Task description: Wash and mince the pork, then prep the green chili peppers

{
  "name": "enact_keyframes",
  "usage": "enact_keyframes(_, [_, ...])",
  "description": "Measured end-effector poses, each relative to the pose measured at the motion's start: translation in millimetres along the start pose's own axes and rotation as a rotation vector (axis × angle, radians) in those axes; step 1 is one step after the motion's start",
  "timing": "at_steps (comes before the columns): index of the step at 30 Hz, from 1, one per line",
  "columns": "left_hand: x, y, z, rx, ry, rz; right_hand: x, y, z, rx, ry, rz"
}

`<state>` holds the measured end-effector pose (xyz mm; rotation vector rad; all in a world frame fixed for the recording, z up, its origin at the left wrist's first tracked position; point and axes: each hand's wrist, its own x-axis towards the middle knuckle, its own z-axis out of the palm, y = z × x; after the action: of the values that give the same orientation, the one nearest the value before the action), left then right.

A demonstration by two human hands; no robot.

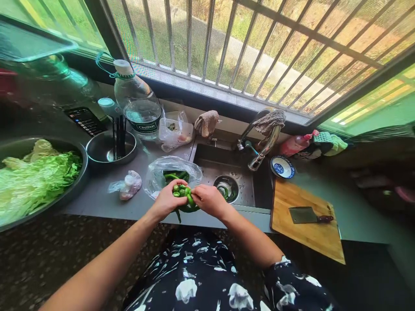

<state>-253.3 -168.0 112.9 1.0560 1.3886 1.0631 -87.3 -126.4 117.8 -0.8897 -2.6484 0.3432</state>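
Both hands meet over the counter's front edge, just left of the sink. My left hand (167, 199) is closed around a bunch of green peppers (182, 190), stems up. My right hand (210, 199) pinches one pepper of that bunch from the right. Behind the hands lies a clear plastic bag (158, 172) with more green peppers inside.
A steel sink (235, 170) with a tap (261, 149) sits right of the hands. A wooden cutting board (306, 235) carries a cleaver (308, 214). Left are a basin of cabbage leaves (35, 179), a steel bowl (110, 149), a water bottle (138, 101) and a small bag (128, 185).
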Motion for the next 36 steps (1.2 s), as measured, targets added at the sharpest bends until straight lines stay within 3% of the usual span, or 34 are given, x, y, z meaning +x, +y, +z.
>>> enact_keyframes(11, [6.4,-0.2,4.0,0.056,-0.203,0.058,-8.7,11.3,-13.3,-0.240,-0.236,-0.228])
enact_keyframes(16, [11.5,1.6,10.6,0.084,-0.256,0.122,-16.3,19.6,-8.0,-0.245,-0.137,-0.225])
enact_keyframes(20, [14.4,3.3,17.6,0.070,-0.298,0.119,-22.8,29.5,-3.6,-0.160,-0.037,-0.128])
enact_keyframes(25, [20.5,5.1,28.6,0.075,-0.362,0.125,-36.5,39.6,-15.8,0.030,-0.012,-0.111])
enact_keyframes(30, [26.8,4.2,49.6,0.259,-0.347,0.185,-58.3,44.0,-21.6,-0.136,-0.018,-0.069])
enact_keyframes(33, [31.4,-1.8,66.5,0.259,-0.385,0.121,-75.5,50.2,-12.0,-0.165,-0.014,-0.029])
enact_keyframes(36, [36.9,-8.2,83.9,0.242,-0.410,0.042,-93.7,62.2,-0.5,-0.083,0.070,0.025])
